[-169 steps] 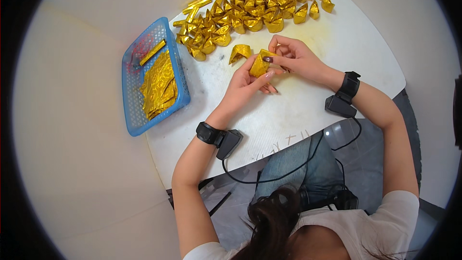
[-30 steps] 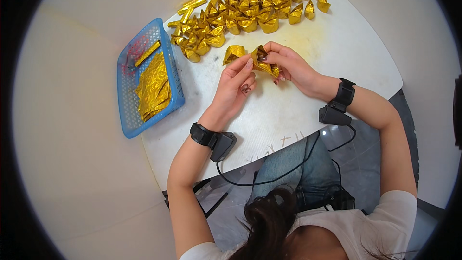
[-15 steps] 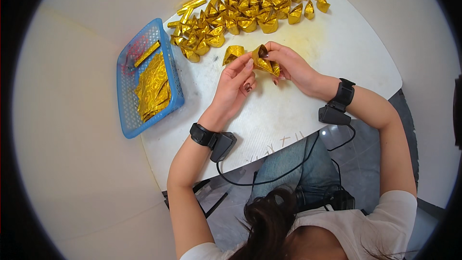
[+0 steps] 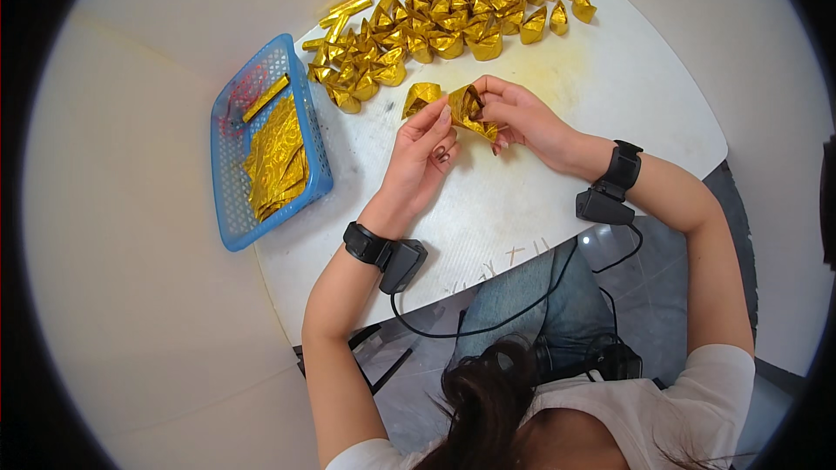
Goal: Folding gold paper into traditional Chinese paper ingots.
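So, foil [image 4: 460,104] in 2 hands [image 4: 421,152] [image 4: 533,118]

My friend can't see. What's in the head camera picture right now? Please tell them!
A person's left hand and right hand hold a folded gold foil piece over a white table. A similar piece lies just beyond the left hand. Boat-shaped gold foil ingots crowd the far side, and a blue plastic basket at left holds gold foil sheets.
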Demonstrator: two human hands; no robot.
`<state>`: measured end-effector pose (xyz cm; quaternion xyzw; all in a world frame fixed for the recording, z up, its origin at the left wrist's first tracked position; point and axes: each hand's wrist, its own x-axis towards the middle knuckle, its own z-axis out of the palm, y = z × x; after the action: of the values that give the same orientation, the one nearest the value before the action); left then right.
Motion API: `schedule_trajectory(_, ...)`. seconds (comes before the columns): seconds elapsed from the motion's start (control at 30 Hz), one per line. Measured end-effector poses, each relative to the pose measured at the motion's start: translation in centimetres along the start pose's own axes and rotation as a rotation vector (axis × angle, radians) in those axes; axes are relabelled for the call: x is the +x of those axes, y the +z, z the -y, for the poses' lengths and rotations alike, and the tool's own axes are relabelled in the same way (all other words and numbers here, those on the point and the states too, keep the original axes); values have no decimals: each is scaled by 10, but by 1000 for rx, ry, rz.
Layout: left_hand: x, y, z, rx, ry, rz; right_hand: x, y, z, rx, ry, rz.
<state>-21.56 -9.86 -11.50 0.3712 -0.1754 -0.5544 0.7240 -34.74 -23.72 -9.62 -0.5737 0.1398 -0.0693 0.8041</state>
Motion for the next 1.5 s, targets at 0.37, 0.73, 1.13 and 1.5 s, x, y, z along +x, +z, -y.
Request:
schedule_trajectory(0.37,0,1,1,-12,12,-6,1,-1,-1,-51,-47,35)
schedule_trajectory(0.73,-3,6,-1,143,20,13,0,3,0,17,1,-44)
schedule_trajectory(1.13,1,-1,1,55,-1,42,2,-2,-4,4,-47,1)
schedule_trajectory(1.5,2,-5,3,0,10,66,0,-3,-3,4,-109,33)
